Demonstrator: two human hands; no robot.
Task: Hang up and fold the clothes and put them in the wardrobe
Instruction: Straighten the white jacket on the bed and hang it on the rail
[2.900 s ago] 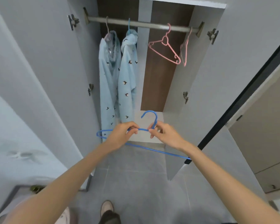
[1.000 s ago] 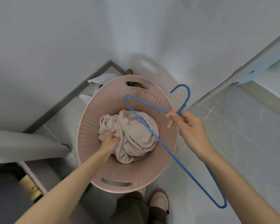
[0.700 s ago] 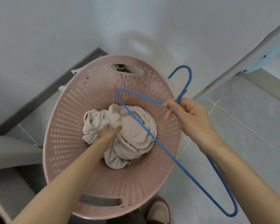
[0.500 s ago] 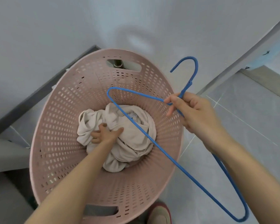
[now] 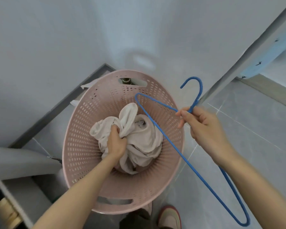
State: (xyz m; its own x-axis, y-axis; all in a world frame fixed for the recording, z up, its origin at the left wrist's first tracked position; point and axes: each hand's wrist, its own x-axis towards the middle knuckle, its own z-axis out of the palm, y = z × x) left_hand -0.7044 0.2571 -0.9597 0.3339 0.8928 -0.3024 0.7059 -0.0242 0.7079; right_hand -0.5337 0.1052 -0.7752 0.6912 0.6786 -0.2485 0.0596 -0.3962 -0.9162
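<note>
Pink basket [image 5: 76, 159] against wall [image 5: 56, 38], hanger [image 5: 177, 151] crossing cloth [image 5: 142, 138]

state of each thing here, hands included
left hand, gripping a bunch of the beige garment inside the basket
right hand, pinching the blue hanger just below its hook
beige garment, crumpled in the basket, one fold raised
blue hanger, bare, held partly over the basket
pink basket, upright on the floor, holding the garment
</note>
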